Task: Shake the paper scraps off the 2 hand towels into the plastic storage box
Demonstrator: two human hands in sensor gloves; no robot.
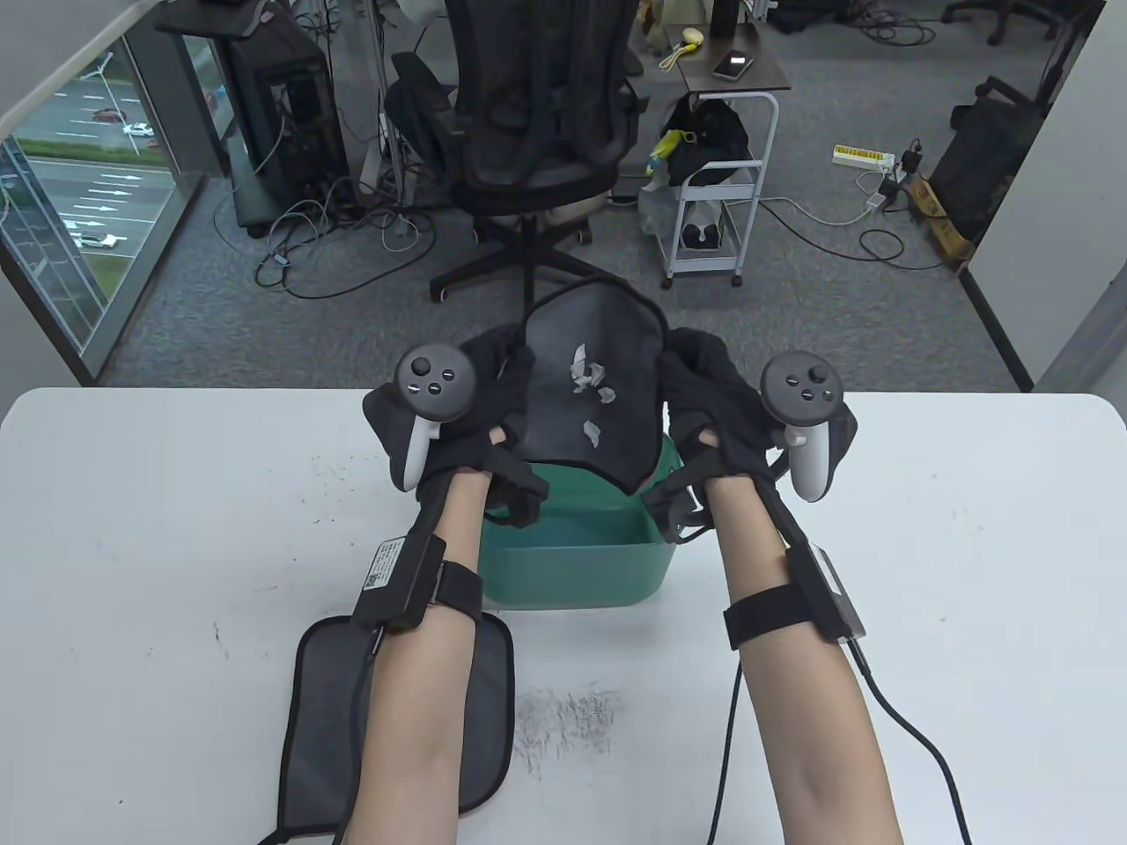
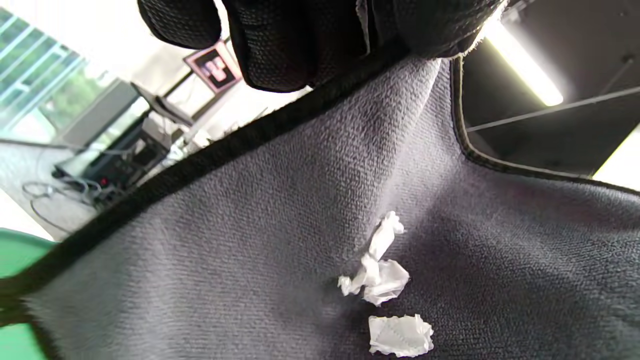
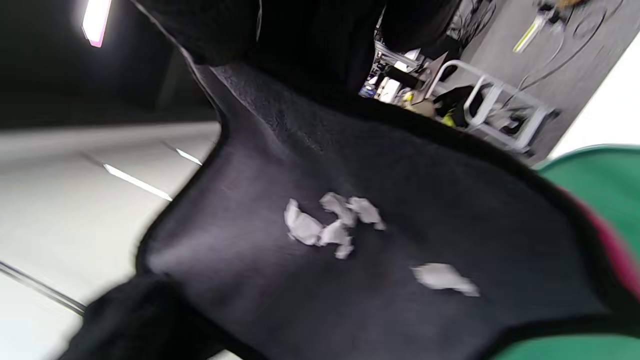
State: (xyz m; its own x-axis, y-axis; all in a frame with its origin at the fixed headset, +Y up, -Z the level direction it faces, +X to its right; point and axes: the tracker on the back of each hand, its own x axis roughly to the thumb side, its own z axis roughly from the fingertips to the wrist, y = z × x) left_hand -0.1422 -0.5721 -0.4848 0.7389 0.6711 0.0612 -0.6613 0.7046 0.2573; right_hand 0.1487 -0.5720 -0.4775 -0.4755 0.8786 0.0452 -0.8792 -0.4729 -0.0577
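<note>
I hold a dark grey hand towel (image 1: 592, 334) with black trim up over the green plastic storage box (image 1: 572, 563). My left hand (image 1: 489, 387) grips its left edge and my right hand (image 1: 704, 396) grips its right edge. The towel slopes down toward the box, its lower edge hanging into it. Several white paper scraps (image 1: 588, 374) lie on the towel's middle; the same paper scraps (image 2: 380, 272) show in the left wrist view, and the right wrist view catches the paper scraps (image 3: 330, 222) slightly blurred. A second dark towel (image 1: 308, 731) lies flat on the table under my left forearm.
The white table (image 1: 968, 546) carries dark scuff marks near its front middle. Beyond its far edge stand a black office chair (image 1: 528, 123), a white rolling cart (image 1: 718, 176) and floor cables. A cable runs from my right wrist strap toward the front edge.
</note>
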